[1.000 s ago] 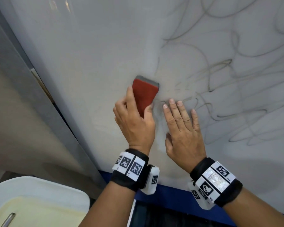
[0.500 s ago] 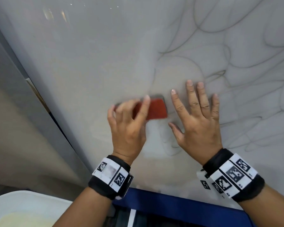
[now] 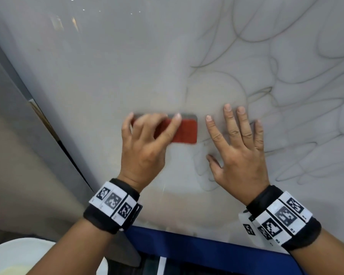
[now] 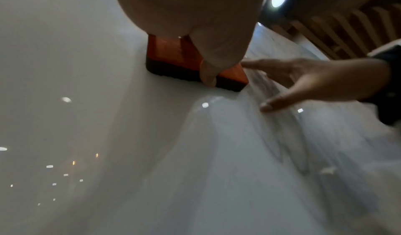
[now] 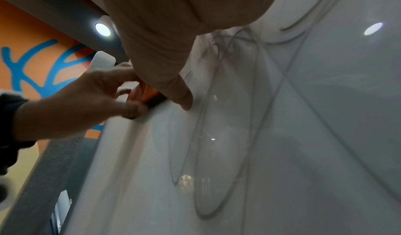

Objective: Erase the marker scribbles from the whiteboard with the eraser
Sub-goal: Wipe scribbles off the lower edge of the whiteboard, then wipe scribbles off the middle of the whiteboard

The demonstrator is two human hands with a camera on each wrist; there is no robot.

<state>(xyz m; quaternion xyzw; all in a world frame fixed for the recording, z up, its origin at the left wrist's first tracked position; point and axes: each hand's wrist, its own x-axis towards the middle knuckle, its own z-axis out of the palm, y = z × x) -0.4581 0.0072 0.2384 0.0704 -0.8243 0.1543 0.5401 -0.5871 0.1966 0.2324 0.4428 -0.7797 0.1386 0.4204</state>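
My left hand (image 3: 145,147) grips the red eraser (image 3: 184,131) at mid-frame, long axis level on the whiteboard (image 3: 111,62), scribbles (image 3: 286,80) lying rightward beyond my flat, empty right hand (image 3: 240,149).

Whiteboard (image 3: 111,62): fills the upper and right field of the head view, tilted, its lower edge nearest the person.

Eraser (image 3: 184,131): flat against the whiteboard near its middle, long side level.

Left hand (image 3: 145,149): on the eraser from below, fingers over its left part, thumb at its lower edge.

Right hand (image 3: 239,155): flat on the whiteboard just right of the eraser, apart from it.

Scribbles (image 3: 286,96): to the right of the eraser, above, under and beyond the right hand.

Basin (image 3: 14,253): lower left corner, below the whiteboard.
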